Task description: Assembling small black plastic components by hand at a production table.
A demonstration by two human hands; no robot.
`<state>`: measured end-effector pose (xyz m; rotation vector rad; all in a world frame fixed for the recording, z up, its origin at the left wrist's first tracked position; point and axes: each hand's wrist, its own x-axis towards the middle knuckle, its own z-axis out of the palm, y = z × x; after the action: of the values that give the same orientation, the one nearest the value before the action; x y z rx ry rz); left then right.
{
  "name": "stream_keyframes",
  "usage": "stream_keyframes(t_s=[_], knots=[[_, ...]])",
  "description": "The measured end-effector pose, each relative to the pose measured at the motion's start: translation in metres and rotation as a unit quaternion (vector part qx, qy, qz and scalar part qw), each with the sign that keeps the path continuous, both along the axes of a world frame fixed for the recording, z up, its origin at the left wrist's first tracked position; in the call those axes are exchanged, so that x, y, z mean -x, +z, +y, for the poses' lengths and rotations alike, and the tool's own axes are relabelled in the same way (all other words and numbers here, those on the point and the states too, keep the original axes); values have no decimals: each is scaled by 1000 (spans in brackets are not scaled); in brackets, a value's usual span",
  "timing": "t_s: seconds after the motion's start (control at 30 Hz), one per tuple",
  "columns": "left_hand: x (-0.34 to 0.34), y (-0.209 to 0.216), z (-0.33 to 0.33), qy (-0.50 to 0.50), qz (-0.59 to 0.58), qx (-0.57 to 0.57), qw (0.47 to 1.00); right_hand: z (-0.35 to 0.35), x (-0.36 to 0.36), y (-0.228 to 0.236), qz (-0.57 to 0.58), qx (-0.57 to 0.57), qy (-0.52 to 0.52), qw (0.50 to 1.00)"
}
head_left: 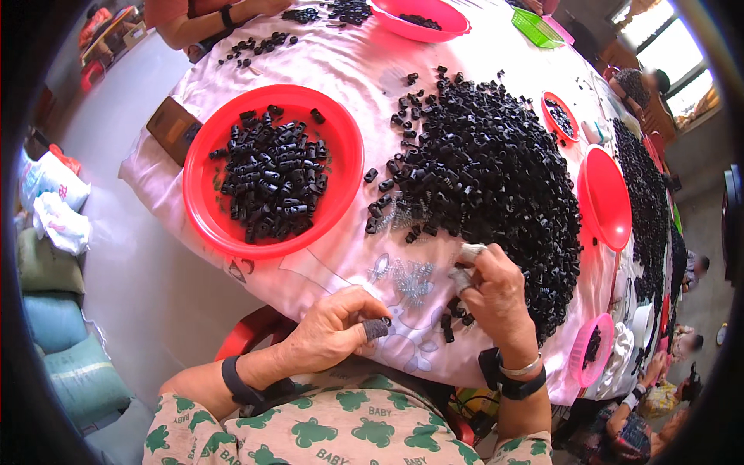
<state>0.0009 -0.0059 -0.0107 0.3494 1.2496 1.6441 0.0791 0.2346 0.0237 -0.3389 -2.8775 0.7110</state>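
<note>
My left hand [329, 329], its thumb wrapped in dark tape, pinches a small black plastic part [386, 320] near the table's front edge. To its right, my right hand [500, 291] hovers beside the pile with fingers curled together and white covers on two fingertips. What those fingers hold, if anything, is too small to make out. Between the hands lies a loose cluster of thin metal springs [415, 280]. A big heap of black plastic parts [480, 170] spreads beyond my right hand. A red basin [198, 198] at the left holds many similar black pieces.
A brown box [172, 129] sits against the basin's left side. Along the right are an empty red bowl [604, 198] and a pink basket [581, 364]. Across the cloth-covered table, a person's arm [201, 27] rests near scattered parts. Sacks [85, 380] stack on the left floor.
</note>
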Motion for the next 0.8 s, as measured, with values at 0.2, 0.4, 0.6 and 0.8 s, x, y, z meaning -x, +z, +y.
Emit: stream_keyframes(t_s=[0.2, 0.4, 0.6, 0.8], knots=[[-1, -2, 0, -8, 40, -6, 999, -7, -16, 9, 91, 263, -78, 957], [-1, 3, 0, 17, -40, -24, 999, -60, -24, 18, 151, 483, -83, 859], [-2, 4, -2, -5, -3, -22, 1000, -91, -43, 0, 158, 602, -96, 777], [1, 7, -7, -3, -36, -53, 998, -101, -43, -1, 134, 708, -124, 683]])
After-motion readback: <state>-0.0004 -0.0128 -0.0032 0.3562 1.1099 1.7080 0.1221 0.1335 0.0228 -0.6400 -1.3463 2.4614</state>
